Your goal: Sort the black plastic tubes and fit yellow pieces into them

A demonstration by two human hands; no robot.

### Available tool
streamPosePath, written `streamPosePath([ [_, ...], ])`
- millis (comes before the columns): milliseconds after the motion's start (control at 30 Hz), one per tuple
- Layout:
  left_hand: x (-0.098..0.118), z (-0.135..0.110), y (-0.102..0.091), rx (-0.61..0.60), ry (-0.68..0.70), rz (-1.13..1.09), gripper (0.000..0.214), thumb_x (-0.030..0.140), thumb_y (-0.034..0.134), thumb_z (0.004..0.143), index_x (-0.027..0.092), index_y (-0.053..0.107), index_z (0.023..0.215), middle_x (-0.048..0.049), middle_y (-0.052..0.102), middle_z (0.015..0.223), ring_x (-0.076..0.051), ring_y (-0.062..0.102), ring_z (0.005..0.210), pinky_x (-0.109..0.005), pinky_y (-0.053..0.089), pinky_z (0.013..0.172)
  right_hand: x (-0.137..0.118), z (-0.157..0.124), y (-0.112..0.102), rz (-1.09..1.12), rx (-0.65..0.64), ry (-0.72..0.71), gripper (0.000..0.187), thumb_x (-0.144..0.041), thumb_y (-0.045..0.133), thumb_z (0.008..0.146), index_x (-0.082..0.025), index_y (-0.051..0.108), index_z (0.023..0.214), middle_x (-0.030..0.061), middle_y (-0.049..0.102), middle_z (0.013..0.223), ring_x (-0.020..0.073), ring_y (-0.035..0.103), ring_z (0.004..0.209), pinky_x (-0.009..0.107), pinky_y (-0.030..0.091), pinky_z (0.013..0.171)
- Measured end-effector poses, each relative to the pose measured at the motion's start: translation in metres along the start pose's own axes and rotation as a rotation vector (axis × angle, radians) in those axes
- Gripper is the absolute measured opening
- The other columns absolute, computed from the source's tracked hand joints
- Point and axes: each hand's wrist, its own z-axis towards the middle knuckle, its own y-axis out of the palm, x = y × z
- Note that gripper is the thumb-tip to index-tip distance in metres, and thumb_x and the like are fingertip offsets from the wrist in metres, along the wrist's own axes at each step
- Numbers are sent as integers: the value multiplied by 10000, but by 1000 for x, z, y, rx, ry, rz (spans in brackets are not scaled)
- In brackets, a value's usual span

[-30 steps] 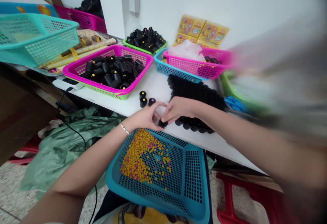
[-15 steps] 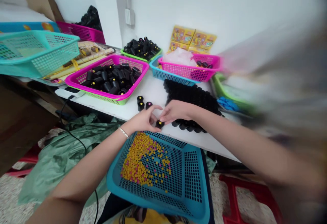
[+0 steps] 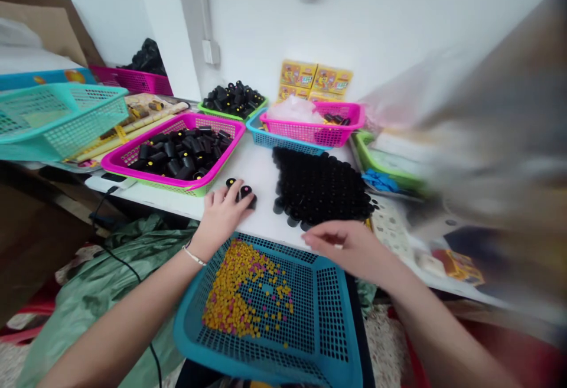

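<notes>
My left hand (image 3: 224,211) rests on the white table (image 3: 261,163), its fingers closed over a small black cap (image 3: 248,197) beside two others with coloured tops (image 3: 231,183). My right hand (image 3: 349,247) hovers palm down over the far rim of the blue basket (image 3: 341,317); its fingers are stretched to the left and hold nothing. Inside the basket lies a heap of yellow and pink pellets (image 3: 234,293). A tight block of upright black caps (image 3: 321,186) stands on the table just beyond my right hand.
A pink basket of black caps (image 3: 177,152) sits at the left, a green basket of caps (image 3: 233,98) behind it. A pink basket with a plastic bag (image 3: 310,122) and yellow boxes (image 3: 314,78) stand at the back. A teal basket (image 3: 57,116) is far left.
My hands have parted. The left carried the black cap up to the group of caps on the table. The right drew back towards the blue basket. The camera tilted upward.
</notes>
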Motion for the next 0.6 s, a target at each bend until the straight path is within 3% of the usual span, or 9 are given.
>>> streamPosePath([
  [100,4,13,2,-2,-91,41,430,356,616,878,287,565,1299,-147,462,1437,-388,485,1095,-514,421,821,23,-3,49,-38,-210,-40,267,-356,514,918,-234,749,883,3,745,807,159,672,718,252,507,643],
  [167,13,21,5,18,-80,-11,512,390,623,871,258,519,1354,-170,467,1412,-375,486,1074,-497,427,837,42,2,85,-177,-346,-68,240,-289,523,907,-234,755,934,17,749,844,175,691,762,262,519,714],
  [200,20,24,6,19,-48,-60,537,411,613,876,246,500,1374,-173,474,1392,-359,490,1060,-483,429,852,52,5,102,-270,-345,-51,225,-284,583,865,-229,745,1011,42,748,941,202,697,846,278,524,775],
  [333,47,31,9,-41,62,-240,448,421,557,912,243,549,1323,-137,527,1248,-287,501,986,-431,441,884,80,16,153,-384,-324,-19,515,-234,594,845,-166,550,1354,171,560,1353,312,585,1174,377,476,970],
  [433,54,27,5,-80,79,-301,334,363,539,929,193,601,1209,-128,560,1172,-281,490,974,-438,434,904,88,19,172,-439,-349,-13,461,-189,553,868,-156,566,1328,185,562,1342,318,555,1210,387,461,992],
  [600,35,12,-6,-185,103,-492,212,293,522,936,148,578,1080,-98,639,949,-267,491,920,-393,458,867,95,13,173,-494,-435,21,229,-111,543,892,-243,703,987,75,713,1009,212,669,975,329,514,857],
])
